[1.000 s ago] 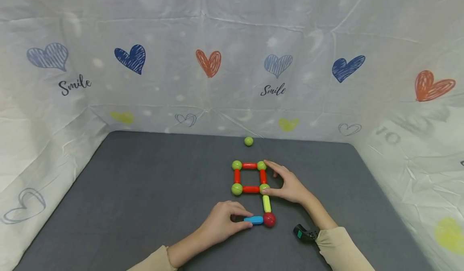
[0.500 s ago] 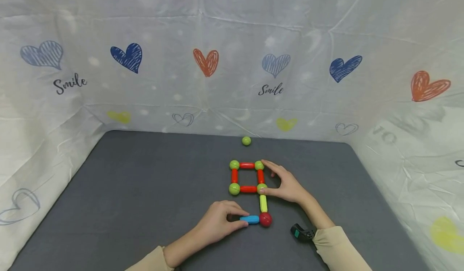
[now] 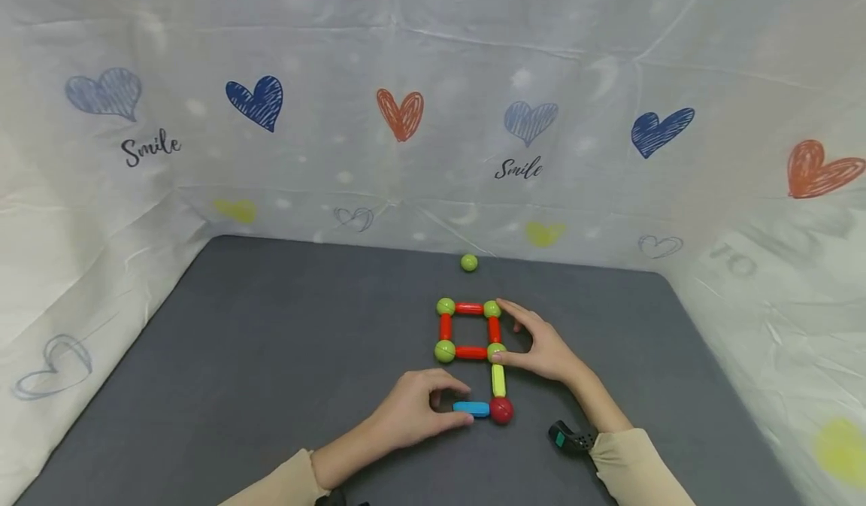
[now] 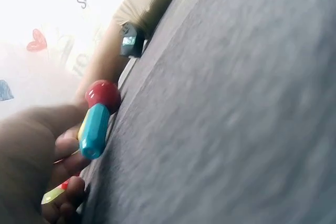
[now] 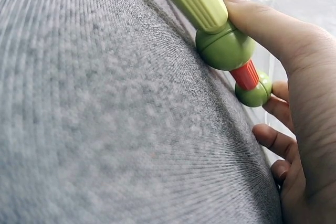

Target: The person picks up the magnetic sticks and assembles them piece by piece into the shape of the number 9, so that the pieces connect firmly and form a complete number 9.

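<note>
A square of red rods and green balls lies on the table. My right hand grips its right side, thumb on the near right green ball and a fingertip at the far right ball. From the near right corner a yellow-green rod runs toward me to a red ball. A blue rod sticks out to the left of that ball. My left hand is around the blue rod's free end, thumb and forefinger spread apart, the thumb tip close beside it.
A loose green ball lies near the back edge of the dark grey table. A white sheet printed with hearts hangs behind and at both sides. A black wrist device is strapped at the right wrist.
My left thumb and forefinger have parted and let go of the blue rod, which stays against the red ball. The right hand keeps its hold. The head view has shifted slightly.
</note>
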Demonstrator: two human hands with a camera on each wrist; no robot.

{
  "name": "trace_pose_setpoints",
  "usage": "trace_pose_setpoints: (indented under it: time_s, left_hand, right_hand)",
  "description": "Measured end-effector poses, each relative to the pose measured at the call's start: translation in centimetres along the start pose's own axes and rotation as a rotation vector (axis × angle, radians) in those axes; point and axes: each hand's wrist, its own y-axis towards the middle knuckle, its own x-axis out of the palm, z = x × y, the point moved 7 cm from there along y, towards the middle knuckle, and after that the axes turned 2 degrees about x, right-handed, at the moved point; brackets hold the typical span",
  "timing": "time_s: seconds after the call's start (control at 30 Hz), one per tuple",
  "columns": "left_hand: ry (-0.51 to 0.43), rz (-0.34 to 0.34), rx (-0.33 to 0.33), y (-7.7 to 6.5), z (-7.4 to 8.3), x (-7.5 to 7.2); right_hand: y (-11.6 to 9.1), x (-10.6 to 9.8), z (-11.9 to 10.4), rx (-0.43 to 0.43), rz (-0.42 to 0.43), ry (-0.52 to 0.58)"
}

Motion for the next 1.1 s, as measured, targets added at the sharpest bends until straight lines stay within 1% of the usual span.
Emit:
trace_pose_setpoints:
  time_s: [0.1,0.2,0.27,0.37,0.5,0.6,0.73,0.87,0.97,1.1]
  left_hand:
    - [0.001,0.047,-0.012,0.5,-0.1,-1.2]
    - [0.006,0.127,-0.030,1.6,-0.6,-3.2]
    - [0.010,0.181,-0.042,2.6,-1.1,-4.5]
    - [0.015,0.216,-0.083,4.6,-2.1,-5.7]
    - [0.041,0.210,-0.156,7.9,-3.8,-6.9]
    - [0.047,0.216,-0.205,10.5,-5.1,-7.8]
    - [0.024,0.234,-0.275,13.4,-6.8,-8.0]
    - [0.022,0.240,-0.335,15.5,-8.0,-7.9]
    - [0.024,0.231,-0.345,16.8,-8.4,-7.5]
    - [0.005,0.225,-0.326,18.0,-8.4,-7.1]
  right_hand:
    - [-0.2,0.0,0.1,-0.002,-0.004,0.001]
    - [-0.2,0.0,-0.1,-0.008,-0.004,0.011]
    - [-0.2,0.1,-0.2,-0.014,-0.007,0.015]
    - [-0.5,0.0,0.0,-0.013,-0.011,0.007]
    - [-0.6,0.0,0.0,-0.010,-0.015,0.004]
    - [-0.3,-0.1,-0.2,-0.012,-0.012,0.004]
    - [-0.1,-0.3,-0.2,-0.019,-0.012,0.001]
    - [0.0,-0.3,-0.2,-0.018,-0.019,0.003]
    - [-0.1,-0.2,0.0,-0.007,-0.020,0.003]
    - [-0.1,-0.2,0.2,0.002,-0.021,0.004]
